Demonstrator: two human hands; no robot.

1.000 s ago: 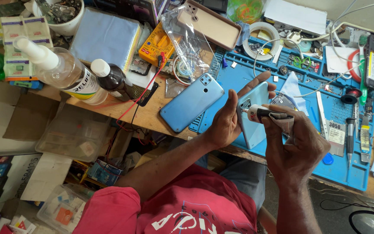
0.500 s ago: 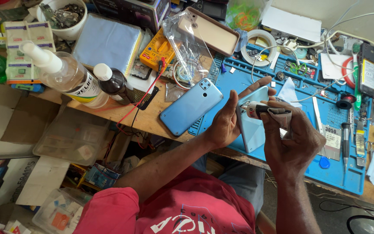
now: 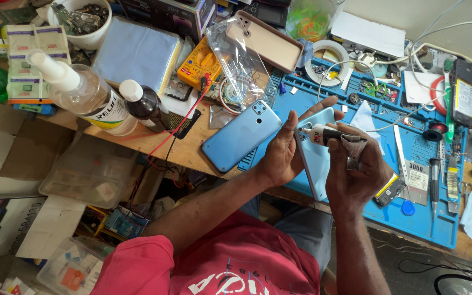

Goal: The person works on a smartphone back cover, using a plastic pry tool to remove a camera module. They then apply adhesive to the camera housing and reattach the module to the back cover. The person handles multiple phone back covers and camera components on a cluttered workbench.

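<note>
The person wears a pinkish-red short-sleeved T-shirt [image 3: 214,262] with white lettering across the chest. Both sleeves end above the elbow; forearms are bare. Both hands, left hand [image 3: 281,155] and right hand [image 3: 356,175], are ungloved, without rings or watch.

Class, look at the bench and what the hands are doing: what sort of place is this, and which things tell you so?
Most likely a phone repair bench. The left hand steadies a light blue phone panel while the right hand holds a small glue tube; a blue phone back, yellow multimeter and blue work mat lie around.
</note>
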